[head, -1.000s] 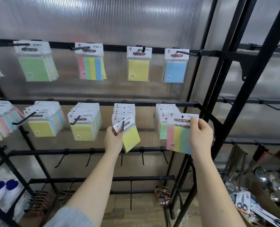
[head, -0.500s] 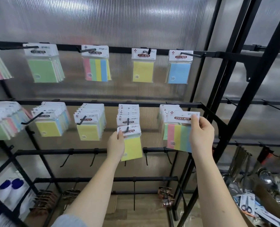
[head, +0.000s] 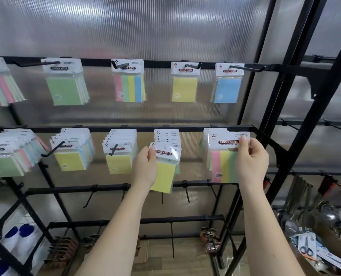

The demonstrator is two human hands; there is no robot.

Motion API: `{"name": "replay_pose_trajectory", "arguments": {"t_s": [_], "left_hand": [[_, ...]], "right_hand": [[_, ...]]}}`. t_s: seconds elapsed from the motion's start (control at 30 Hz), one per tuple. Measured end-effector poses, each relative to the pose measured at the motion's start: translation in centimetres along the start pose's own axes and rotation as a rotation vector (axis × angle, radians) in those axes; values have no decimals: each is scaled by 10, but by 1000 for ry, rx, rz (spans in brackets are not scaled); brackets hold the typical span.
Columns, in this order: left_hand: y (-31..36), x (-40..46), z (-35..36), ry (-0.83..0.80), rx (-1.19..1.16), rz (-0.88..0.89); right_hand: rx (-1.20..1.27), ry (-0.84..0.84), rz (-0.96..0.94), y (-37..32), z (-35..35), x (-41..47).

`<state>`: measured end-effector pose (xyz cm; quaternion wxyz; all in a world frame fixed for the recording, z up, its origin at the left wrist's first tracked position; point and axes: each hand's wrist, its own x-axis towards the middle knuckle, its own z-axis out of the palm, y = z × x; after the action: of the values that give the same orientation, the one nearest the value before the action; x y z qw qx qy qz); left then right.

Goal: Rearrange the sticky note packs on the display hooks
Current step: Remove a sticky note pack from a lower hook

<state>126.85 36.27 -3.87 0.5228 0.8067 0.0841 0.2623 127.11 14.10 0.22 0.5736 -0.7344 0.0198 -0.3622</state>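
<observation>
My left hand (head: pixel 145 168) pinches the white header of a yellow sticky note pack (head: pixel 164 174), tilted in front of the stack of packs (head: pixel 167 136) on the middle rail's fourth hook; that hook's tip is hidden behind the pack. With my right hand (head: pixel 251 162) I hold a striped pink, yellow and green pack (head: pixel 224 156) by its header's right edge, in front of the rightmost stack (head: pixel 206 136). Along the top rail (head: pixel 157 63) hang green (head: pixel 65 90), striped (head: pixel 128 86), yellow (head: pixel 184 86) and blue (head: pixel 227 86) packs.
Fuller hooks of packs (head: pixel 72 154) (head: pixel 118 156) fill the middle rail's left side. Bare black hooks (head: pixel 186 191) line the rail below. A slanted black frame post (head: pixel 305 116) stands right. A box of scissors and metal utensils (head: pixel 325 242) sits at lower right, blue-capped bottles (head: pixel 16 234) lower left.
My left hand drew the yellow pack forward off the hook's tip and tilted it. The right hand kept the striped pack almost still. The camera moved closer.
</observation>
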Motion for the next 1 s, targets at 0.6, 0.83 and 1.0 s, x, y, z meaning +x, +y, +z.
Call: {"name": "replay_pose_trajectory", "arguments": {"t_s": [0.6,0.83,1.0], "left_hand": [[97,50,-6,128,-139,347],[151,68,17,205,-189,465],[162,78,27,243,-173,491]], "right_hand": [[30,36,22,2,-6,32],[90,-35,17,7,-2,55],[118,-53,16,11,1,66]]}}
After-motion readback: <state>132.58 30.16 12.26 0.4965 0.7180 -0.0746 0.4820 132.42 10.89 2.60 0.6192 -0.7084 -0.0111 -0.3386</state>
